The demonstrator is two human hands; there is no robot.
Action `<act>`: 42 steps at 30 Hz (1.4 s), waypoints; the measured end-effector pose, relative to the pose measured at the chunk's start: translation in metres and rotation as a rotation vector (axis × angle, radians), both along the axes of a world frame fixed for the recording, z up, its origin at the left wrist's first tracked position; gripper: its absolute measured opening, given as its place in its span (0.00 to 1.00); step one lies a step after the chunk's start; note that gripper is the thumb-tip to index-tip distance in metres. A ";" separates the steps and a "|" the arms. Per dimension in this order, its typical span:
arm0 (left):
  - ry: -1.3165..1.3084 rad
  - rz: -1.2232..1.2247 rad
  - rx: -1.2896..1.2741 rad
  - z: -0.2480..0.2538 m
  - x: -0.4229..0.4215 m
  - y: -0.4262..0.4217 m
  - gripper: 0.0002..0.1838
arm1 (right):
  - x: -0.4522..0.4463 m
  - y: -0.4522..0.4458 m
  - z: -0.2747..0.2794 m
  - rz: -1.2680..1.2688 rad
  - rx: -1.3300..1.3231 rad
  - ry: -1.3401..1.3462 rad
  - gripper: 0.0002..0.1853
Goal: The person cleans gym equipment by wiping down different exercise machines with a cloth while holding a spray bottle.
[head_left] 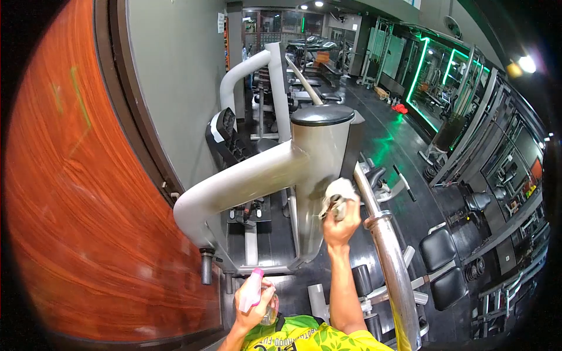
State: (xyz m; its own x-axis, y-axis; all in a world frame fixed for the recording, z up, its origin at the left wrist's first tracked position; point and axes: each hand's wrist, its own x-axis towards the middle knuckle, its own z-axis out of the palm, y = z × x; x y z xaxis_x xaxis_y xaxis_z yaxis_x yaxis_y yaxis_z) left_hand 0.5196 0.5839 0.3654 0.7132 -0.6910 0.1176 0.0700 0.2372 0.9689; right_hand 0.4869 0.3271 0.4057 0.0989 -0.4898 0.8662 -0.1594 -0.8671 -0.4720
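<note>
My right hand point(342, 226) presses a crumpled white cloth point(341, 190) against the side of a thick silver-grey upright point(319, 152) of a gym machine. A black cap point(322, 115) tops this upright, and a bent grey frame tube point(246, 178) runs from it to the left. Low in the view, my left hand point(255, 310) is wrapped around a clear spray bottle point(271, 310) with a pink and white trigger head point(252, 291). Just right of my right forearm slants a shiny metal bar point(391, 263) with a collar.
A glossy reddish wood panel point(99, 205) and a grey wall point(167, 76) stand close on the left. Black padded benches point(439, 248) and weight racks point(497, 152) are on the right. Green light strips point(413, 85) frame a mirror; a red item point(400, 109) lies on the dark floor.
</note>
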 end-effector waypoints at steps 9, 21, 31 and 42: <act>0.009 -0.012 -0.009 -0.001 0.000 -0.001 0.05 | 0.032 0.001 0.100 -0.296 -0.016 0.199 0.34; -0.007 -0.014 0.018 -0.007 0.001 -0.005 0.05 | -0.015 0.002 -0.029 0.142 0.531 0.267 0.22; 0.026 -0.056 0.020 -0.001 0.000 -0.006 0.06 | 0.034 0.008 0.081 -0.195 0.025 0.098 0.30; 0.040 -0.048 0.025 -0.003 0.005 0.002 0.06 | 0.000 0.007 -0.039 -0.107 0.380 0.318 0.21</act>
State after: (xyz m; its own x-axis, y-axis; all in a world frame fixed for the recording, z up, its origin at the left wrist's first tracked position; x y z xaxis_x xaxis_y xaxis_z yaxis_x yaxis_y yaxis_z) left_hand 0.5249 0.5857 0.3622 0.6832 -0.7267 0.0715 0.1197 0.2080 0.9708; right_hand 0.4873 0.3336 0.3668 0.2609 -0.7862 0.5601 -0.4253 -0.6145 -0.6644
